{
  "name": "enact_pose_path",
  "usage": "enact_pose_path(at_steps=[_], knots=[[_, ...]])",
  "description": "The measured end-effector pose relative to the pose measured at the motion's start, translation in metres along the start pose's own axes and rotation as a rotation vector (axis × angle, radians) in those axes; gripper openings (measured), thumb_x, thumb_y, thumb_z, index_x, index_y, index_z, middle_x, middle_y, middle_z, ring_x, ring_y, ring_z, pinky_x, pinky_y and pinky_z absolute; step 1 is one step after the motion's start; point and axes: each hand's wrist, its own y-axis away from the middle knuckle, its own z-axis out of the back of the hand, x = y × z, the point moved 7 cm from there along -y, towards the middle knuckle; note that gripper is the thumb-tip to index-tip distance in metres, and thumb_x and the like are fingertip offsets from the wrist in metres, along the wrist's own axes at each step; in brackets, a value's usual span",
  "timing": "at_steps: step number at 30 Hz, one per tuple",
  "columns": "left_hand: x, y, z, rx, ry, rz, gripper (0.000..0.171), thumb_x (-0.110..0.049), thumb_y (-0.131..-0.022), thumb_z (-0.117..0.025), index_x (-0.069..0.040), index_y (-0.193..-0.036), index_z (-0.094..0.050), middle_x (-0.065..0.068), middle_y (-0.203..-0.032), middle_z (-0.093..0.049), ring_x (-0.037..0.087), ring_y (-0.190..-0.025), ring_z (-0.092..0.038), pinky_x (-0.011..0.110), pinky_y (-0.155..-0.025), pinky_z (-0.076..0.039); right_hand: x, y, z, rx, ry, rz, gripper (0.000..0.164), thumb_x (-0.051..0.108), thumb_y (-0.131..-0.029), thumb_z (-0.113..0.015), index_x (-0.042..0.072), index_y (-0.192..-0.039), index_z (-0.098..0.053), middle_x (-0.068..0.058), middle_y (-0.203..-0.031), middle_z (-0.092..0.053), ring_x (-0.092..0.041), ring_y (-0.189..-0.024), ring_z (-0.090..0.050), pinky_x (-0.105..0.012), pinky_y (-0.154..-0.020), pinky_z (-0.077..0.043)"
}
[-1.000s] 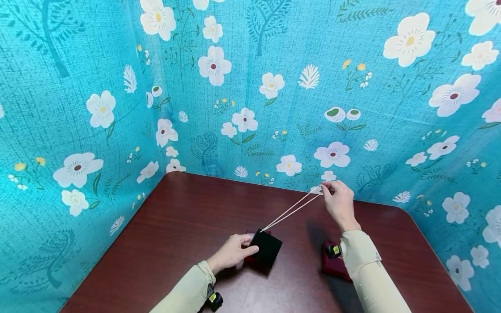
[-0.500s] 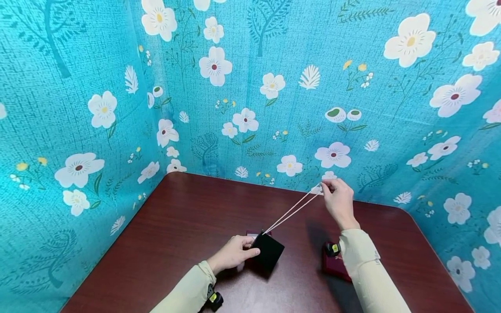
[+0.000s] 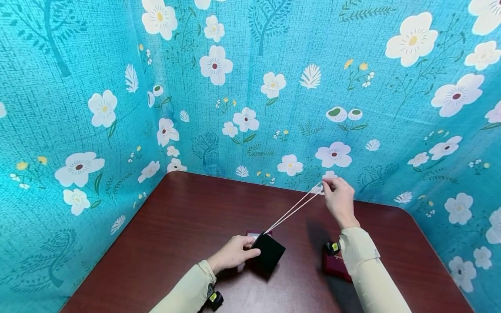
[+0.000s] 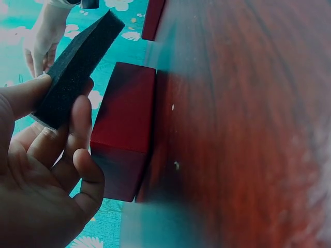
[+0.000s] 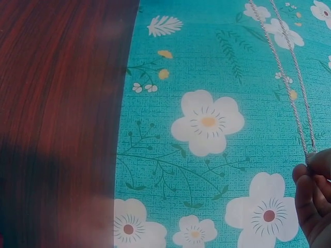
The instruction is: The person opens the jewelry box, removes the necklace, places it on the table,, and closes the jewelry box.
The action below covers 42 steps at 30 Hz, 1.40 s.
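Note:
My left hand (image 3: 232,254) pinches a square black foam pad (image 3: 269,254) between thumb and fingers, tilted in the air. Two strands of a thin silvery chain (image 5: 282,73) run taut from the pad's upper edge up to the right. At their far end, the fingertips of my right hand (image 3: 339,202) pinch the chain, raised near the table's back edge. Behind and below the pad is a dark red box (image 4: 124,108), mostly hidden by the pad in the head view, with something whitish showing at its top.
A second dark red box part (image 3: 335,267) with gold lettering lies under my right forearm. The reddish-brown wooden table (image 3: 188,217) meets a turquoise floral curtain (image 3: 219,108) at the back and left.
The black pad has shifted slightly right and down while tilting a little. My right hand has risen slightly, with the chain still pinched.

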Motion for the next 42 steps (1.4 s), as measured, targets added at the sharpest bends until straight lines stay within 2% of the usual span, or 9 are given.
enact_pose_path(at_steps=[9, 16, 22, 29, 42], knots=[[0.0003, 0.0015, 0.0006, 0.000, 0.007, 0.002, 0.026, -0.019, -0.089, -0.065, -0.011, -0.071, -0.047, -0.012, -0.066, -0.054, 0.002, -0.056, -0.041, 0.019, -0.060, -0.036, -0.0039, 0.0019, -0.0024, 0.007, 0.003, -0.027, 0.013, 0.009, -0.088, -0.067, -0.002, -0.092, -0.071, -0.012, -0.079, -0.061, -0.026, -0.071, -0.056, -0.040, -0.067, -0.043], [-0.0008, 0.0007, 0.0016, 0.001, 0.010, -0.004, 0.027, -0.019, -0.089, -0.065, -0.011, -0.071, -0.047, -0.012, -0.064, -0.051, 0.002, -0.054, -0.039, 0.019, -0.059, -0.035, -0.0066, 0.0025, -0.0028, 0.000, 0.004, -0.026, 0.013, 0.009, -0.088, -0.067, -0.001, -0.094, -0.072, -0.012, -0.079, -0.061, -0.025, -0.071, -0.056, -0.038, -0.065, -0.042], [-0.0004, -0.0005, 0.0002, 0.011, 0.009, -0.003, 0.020, -0.020, -0.089, -0.065, -0.012, -0.075, -0.053, -0.012, -0.067, -0.056, 0.002, -0.057, -0.044, 0.019, -0.061, -0.037, -0.0073, 0.0025, -0.0011, -0.010, 0.013, -0.019, 0.011, 0.006, -0.087, -0.066, 0.000, -0.095, -0.072, -0.012, -0.079, -0.062, -0.025, -0.071, -0.057, -0.039, -0.066, -0.043], [0.0009, -0.0014, -0.0009, 0.018, 0.019, -0.008, 0.008, -0.020, -0.088, -0.065, -0.012, -0.086, -0.064, -0.008, -0.082, -0.068, 0.001, -0.066, -0.053, 0.021, -0.070, -0.043, -0.0069, 0.0021, 0.0006, -0.016, 0.009, -0.013, 0.011, 0.007, -0.087, -0.066, 0.000, -0.094, -0.072, -0.012, -0.079, -0.062, -0.025, -0.071, -0.057, -0.040, -0.065, -0.043], [0.0015, 0.0000, 0.0003, 0.015, -0.010, -0.012, 0.011, -0.020, -0.089, -0.064, -0.014, -0.081, -0.060, -0.011, -0.078, -0.064, 0.001, -0.063, -0.051, 0.021, -0.068, -0.042, -0.0062, 0.0021, -0.0020, -0.017, 0.008, -0.033, 0.011, 0.006, -0.087, -0.066, 0.000, -0.094, -0.072, -0.013, -0.079, -0.062, -0.026, -0.072, -0.057, -0.038, -0.066, -0.042]])
